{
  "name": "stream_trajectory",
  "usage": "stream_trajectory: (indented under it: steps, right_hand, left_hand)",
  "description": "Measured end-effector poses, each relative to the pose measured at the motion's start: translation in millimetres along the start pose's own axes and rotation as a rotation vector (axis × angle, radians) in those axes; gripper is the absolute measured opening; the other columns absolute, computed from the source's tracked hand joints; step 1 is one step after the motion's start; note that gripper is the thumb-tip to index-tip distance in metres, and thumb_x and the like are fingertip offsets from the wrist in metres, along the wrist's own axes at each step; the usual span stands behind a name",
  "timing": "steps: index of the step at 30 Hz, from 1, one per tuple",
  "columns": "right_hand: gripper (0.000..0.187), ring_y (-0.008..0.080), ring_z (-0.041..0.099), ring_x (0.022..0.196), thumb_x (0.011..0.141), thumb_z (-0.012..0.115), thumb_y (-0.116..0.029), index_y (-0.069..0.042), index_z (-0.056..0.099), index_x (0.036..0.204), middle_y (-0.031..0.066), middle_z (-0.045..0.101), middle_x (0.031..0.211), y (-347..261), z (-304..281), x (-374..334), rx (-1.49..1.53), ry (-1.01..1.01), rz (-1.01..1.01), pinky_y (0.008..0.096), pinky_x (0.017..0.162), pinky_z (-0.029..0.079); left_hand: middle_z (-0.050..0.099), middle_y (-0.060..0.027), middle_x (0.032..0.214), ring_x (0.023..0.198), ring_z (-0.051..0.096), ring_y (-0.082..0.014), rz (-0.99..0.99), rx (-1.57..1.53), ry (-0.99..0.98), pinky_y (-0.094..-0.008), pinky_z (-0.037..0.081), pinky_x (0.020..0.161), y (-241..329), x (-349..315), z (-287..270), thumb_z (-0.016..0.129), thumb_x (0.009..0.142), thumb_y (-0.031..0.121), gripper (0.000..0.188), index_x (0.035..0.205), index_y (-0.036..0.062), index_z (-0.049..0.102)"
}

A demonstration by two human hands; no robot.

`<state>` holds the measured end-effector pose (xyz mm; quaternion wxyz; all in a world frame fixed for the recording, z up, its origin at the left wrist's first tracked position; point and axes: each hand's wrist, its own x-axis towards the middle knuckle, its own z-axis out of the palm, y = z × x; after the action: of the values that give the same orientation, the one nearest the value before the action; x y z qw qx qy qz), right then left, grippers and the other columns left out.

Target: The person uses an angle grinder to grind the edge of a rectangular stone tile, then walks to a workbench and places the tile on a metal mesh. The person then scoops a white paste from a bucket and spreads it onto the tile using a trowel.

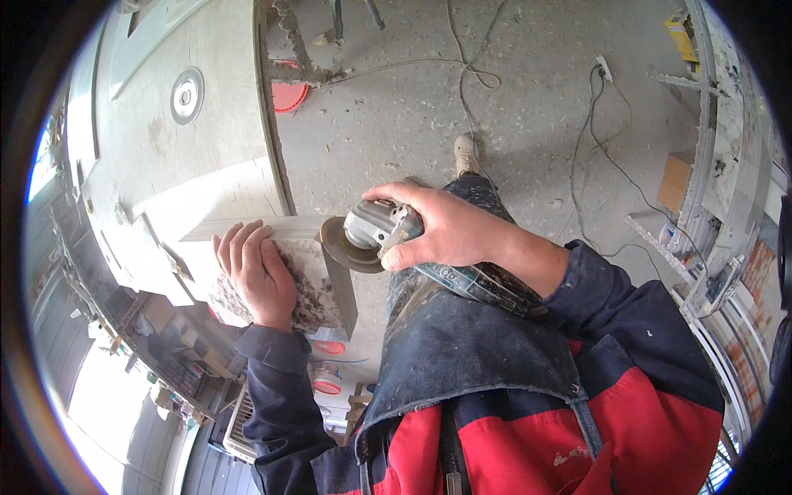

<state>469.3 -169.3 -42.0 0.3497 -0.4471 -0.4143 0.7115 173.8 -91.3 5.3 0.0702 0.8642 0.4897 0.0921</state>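
Note:
My left hand [260,276] lies on a box-shaped block with a black-and-white speckled, stone-like face [313,301], its fingers stretched toward the far edge and nothing grasped in them. The block juts out past the workbench corner. Wrapped around the head of an angle grinder [470,283] is my right hand [441,227], thumb on the near side. The grinder's round brown disc [340,250] is right beside the block's right edge; whether it touches or is spinning, I cannot tell.
A spare disc [187,96] lies on the pale workbench [219,49] at left. Cables [462,70] cross the dusty floor, with a power strip [606,68] at far right. A red lid [289,96] lies by the bench. Metal racking [705,99] stands at right.

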Motion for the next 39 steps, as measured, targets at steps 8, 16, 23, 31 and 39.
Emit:
stream_trajectory:
  steps: [8,16,23,31,39]
  right_hand:
    - [0.079,0.027,0.067,0.117,0.077,0.085,-0.022,0.001,0.051,0.144,0.0205,0.068,0.128,-5.4,1.1,-3.0,0.046,-0.025,-0.006,0.0359,0.103,0.051]
    - [0.08,0.0275,0.067,0.118,0.076,0.086,-0.022,0.001,0.051,0.144,0.0208,0.068,0.128,-5.4,2.4,-3.6,0.055,-0.02,-0.018,0.0362,0.103,0.051]
    - [0.082,0.0264,0.064,0.12,0.076,0.085,-0.024,0.0,0.049,0.146,0.0191,0.065,0.131,-10.9,3.6,-5.2,0.052,-0.042,-0.02,0.0363,0.105,0.049]
    - [0.08,0.0287,0.067,0.118,0.077,0.085,-0.024,0.0,0.051,0.145,0.0219,0.067,0.128,-6.0,7.4,0.6,0.096,-0.016,-0.061,0.0367,0.103,0.051]
    - [0.079,0.0252,0.066,0.119,0.076,0.086,-0.023,-0.001,0.053,0.144,0.0186,0.068,0.128,12.9,-1.6,4.9,0.066,0.015,0.06,0.0353,0.104,0.05]
  left_hand:
    - [0.069,-0.0101,0.116,0.121,0.058,-0.0328,0.005,0.0,0.005,-0.0572,0.028,0.12,-0.2,-0.3,0.6,0.053,0.102,0.013,0.019,0.108,0.0057,0.069]
    - [0.07,-0.0099,0.116,0.12,0.059,-0.0326,0.005,0.006,0.006,-0.0572,0.028,0.119,-1.3,0.1,0.7,0.053,0.102,0.014,0.018,0.108,0.006,0.069]
    - [0.07,-0.0099,0.115,0.12,0.059,-0.0327,0.01,0.007,0.01,-0.0571,0.029,0.119,-1.0,0.8,0.7,0.053,0.102,0.014,0.018,0.108,0.006,0.069]
    - [0.07,-0.0102,0.115,0.121,0.059,-0.033,-0.002,0.003,-0.001,-0.0568,0.029,0.119,1.9,0.7,1.6,0.053,0.102,0.013,0.018,0.107,0.0058,0.069]
    - [0.07,-0.0102,0.116,0.121,0.058,-0.0338,0.003,0.01,0.012,-0.0566,0.029,0.119,0.9,1.0,0.0,0.053,0.101,0.012,0.018,0.107,0.0056,0.069]
